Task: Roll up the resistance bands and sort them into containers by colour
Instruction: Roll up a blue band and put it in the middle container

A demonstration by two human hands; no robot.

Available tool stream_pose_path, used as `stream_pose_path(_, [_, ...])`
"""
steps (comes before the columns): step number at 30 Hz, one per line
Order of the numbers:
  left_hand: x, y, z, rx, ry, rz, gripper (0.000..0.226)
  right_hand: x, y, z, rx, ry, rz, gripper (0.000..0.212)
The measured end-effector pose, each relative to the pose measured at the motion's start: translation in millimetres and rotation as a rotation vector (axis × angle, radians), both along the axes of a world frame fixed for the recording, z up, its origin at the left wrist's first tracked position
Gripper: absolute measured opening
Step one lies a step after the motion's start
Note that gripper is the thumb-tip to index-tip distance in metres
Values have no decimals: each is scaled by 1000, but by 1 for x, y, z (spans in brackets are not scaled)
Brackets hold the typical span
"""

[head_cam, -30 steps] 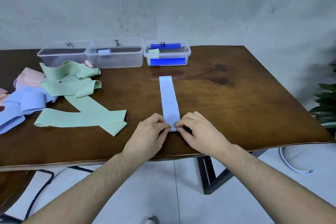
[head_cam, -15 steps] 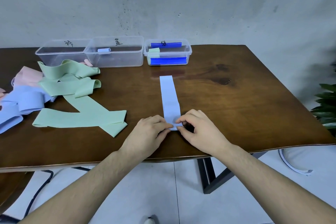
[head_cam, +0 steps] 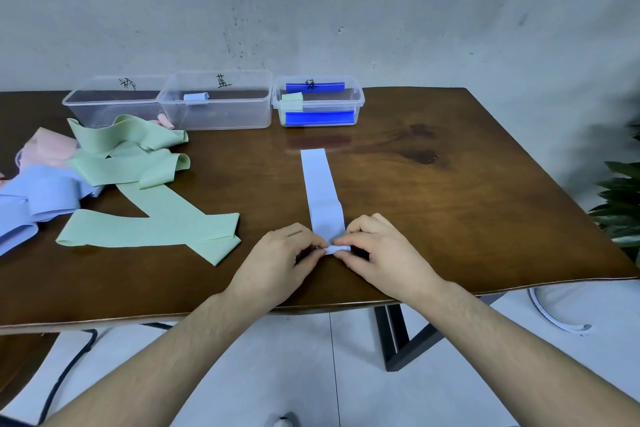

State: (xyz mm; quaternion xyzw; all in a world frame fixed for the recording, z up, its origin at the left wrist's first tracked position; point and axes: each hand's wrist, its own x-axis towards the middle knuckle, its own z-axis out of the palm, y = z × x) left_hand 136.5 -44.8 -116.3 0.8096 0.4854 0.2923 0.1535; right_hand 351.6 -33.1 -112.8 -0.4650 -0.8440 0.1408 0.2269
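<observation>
I sit at a dark brown wooden tabletop point(head_cam: 433, 218) set against a pale grey wall. A light blue band point(head_cam: 320, 191) lies flat on it, running straight away from me, and I use this band as my landmark. At its near end, my left hand point(head_cam: 277, 263) and my right hand point(head_cam: 384, 253) meet, fingers curled, each pinching one side of a small rolled-up start of the band between thumb and fingertips. The rest of the band is still unrolled.

Beyond the band's far end stands a small clear container point(head_cam: 318, 101) with blue clips on its lid edges. It holds one small green roll point(head_cam: 292, 101) and carries a handwritten Chinese character reading "green". Left of that container is a larger clear container point(head_cam: 216, 100) marked by hand with the character for "blue"; one small blue roll point(head_cam: 196, 97) sits inside. Further left again is a third clear container point(head_cam: 110, 102), with a handwritten mark I cannot read clearly.

Well to the left of the landmark band lies a loose heap: green bands point(head_cam: 145, 198) spread widest, with blue bands point(head_cam: 38, 198) and pink bands point(head_cam: 45, 146) at the far left edge. A small pink roll point(head_cam: 165, 121) rests just in front of the containers. Far to the right of the band, past the tabletop's edge, plant leaves point(head_cam: 620, 208) show.
</observation>
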Motion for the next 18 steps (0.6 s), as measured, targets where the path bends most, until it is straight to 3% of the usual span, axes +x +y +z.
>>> stream_pose_path(10, [0, 5, 0, 69, 75, -37, 17, 1, 2, -3, 26, 6, -2, 31])
stream_pose_path(18, [-3, 13, 6, 58, 113, -55, 19, -1, 6, -1, 39, -41, -12, 24])
